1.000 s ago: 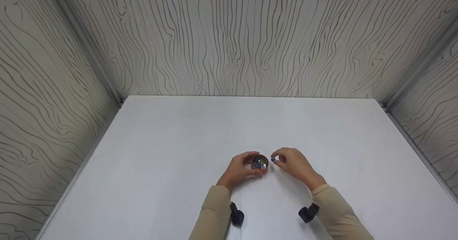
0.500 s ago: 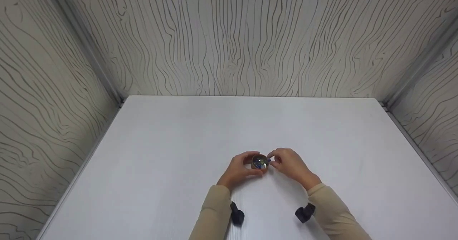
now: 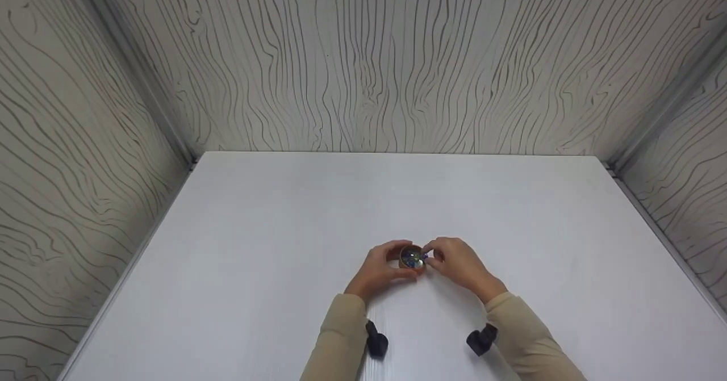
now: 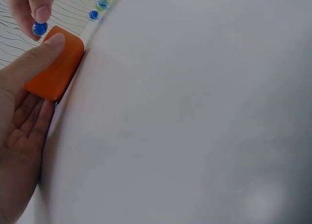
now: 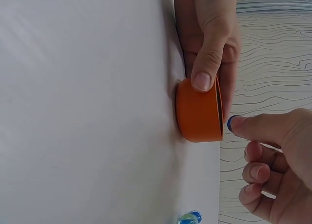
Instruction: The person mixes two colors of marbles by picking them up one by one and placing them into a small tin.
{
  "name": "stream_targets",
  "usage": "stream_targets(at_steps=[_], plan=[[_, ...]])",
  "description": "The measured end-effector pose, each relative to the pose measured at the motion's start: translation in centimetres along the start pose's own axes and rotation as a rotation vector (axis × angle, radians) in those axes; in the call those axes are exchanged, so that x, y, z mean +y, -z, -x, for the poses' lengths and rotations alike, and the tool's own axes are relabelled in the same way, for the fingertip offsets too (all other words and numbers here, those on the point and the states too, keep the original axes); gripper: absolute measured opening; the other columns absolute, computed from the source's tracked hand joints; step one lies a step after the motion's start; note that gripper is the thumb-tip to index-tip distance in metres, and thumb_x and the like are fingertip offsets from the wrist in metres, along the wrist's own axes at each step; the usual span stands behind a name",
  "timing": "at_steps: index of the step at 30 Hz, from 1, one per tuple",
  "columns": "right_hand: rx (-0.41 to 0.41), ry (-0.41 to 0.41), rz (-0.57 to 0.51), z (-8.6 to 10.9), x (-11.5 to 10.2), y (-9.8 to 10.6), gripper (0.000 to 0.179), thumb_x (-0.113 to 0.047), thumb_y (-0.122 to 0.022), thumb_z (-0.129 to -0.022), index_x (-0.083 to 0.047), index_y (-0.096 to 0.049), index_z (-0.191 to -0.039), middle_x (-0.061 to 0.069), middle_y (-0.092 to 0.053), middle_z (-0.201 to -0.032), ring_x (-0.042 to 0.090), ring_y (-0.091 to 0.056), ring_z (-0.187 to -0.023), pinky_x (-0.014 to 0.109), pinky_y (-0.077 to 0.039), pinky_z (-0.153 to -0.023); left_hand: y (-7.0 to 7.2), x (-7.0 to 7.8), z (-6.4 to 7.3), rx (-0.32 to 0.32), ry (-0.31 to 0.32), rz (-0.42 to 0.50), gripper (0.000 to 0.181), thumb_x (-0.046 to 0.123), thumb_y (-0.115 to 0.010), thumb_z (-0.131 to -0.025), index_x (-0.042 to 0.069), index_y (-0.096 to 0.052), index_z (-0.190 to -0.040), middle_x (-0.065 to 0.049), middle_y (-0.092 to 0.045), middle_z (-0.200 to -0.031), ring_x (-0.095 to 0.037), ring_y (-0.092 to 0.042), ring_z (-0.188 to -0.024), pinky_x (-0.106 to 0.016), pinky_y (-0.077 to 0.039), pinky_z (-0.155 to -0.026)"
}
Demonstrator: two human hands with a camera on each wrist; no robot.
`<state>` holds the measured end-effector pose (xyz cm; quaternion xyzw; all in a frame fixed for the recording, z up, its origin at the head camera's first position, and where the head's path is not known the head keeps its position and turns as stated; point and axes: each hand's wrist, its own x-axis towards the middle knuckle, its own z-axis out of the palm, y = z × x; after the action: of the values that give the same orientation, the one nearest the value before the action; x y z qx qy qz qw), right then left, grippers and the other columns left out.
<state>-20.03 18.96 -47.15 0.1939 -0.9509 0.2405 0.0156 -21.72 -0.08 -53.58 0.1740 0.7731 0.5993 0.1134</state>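
Judged partway through: blue and green marbles (image 3: pixel 411 256) already show inside the small orange cup (image 5: pixel 200 117), which stands on the bench (image 3: pixel 255 227), left hand (image 3: pixel 379 267) clamped around its wall. Right hand (image 3: pixel 457 260) pinches one blue marble (image 4: pixel 40 28) just beside the cup's mouth, not yet released. Outstanding: a few loose marbles (image 4: pixel 102 5) on the bench; full count cannot be told.

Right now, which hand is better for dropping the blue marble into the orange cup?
Probably the right hand: it already pinches the blue marble close to the opening of the orange cup. The left hand is busy holding the cup.
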Motion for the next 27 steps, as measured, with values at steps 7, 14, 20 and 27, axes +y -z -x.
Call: stream_targets(at_steps=[7,14,20,27], plan=[[-0.012,-0.021,-0.006,-0.12,0.08,-0.44,0.014,-0.005,-0.069,-0.083,-0.004,-0.074,-0.096,0.000,-0.056,-0.068,0.007,-0.041,-0.064,0.018,-0.033,-0.057,-0.04,-0.07,-0.01,0.007,0.000,0.005,0.063,0.014,-0.083,-0.073,0.008,-0.058,-0.130,-0.009,-0.066,-0.128,-0.023,-0.064,-0.118,-0.036,-0.048,-0.107],[-0.010,-0.022,-0.003,-0.07,0.00,-0.63,0.015,-0.004,-0.069,-0.081,-0.003,-0.073,-0.095,0.000,-0.057,-0.069,0.007,-0.042,-0.064,0.019,-0.034,-0.058,-0.03,0.10,0.08,0.009,0.001,0.045,0.062,0.010,-0.082,-0.074,0.008,-0.057,-0.131,-0.010,-0.065,-0.128,-0.025,-0.063,-0.119,-0.038,-0.047,-0.108],[-0.009,-0.032,-0.006,-0.07,-0.10,-0.72,0.015,-0.005,-0.069,-0.081,-0.003,-0.074,-0.095,0.000,-0.058,-0.069,0.007,-0.042,-0.064,0.019,-0.034,-0.058,-0.01,0.03,0.00,0.006,0.001,0.034,0.063,0.012,-0.082,-0.074,0.008,-0.057,-0.131,-0.011,-0.065,-0.129,-0.025,-0.063,-0.119,-0.037,-0.047,-0.108],[0.009,0.009,0.003,0.09,0.07,-0.71,0.013,-0.005,-0.069,-0.081,-0.003,-0.074,-0.093,0.001,-0.058,-0.068,0.005,-0.041,-0.063,0.019,-0.034,-0.057,0.09,-0.19,-0.17,-0.005,0.003,0.015,0.064,0.012,-0.083,-0.073,0.008,-0.057,-0.131,-0.010,-0.064,-0.130,-0.025,-0.063,-0.119,-0.038,-0.045,-0.109]])
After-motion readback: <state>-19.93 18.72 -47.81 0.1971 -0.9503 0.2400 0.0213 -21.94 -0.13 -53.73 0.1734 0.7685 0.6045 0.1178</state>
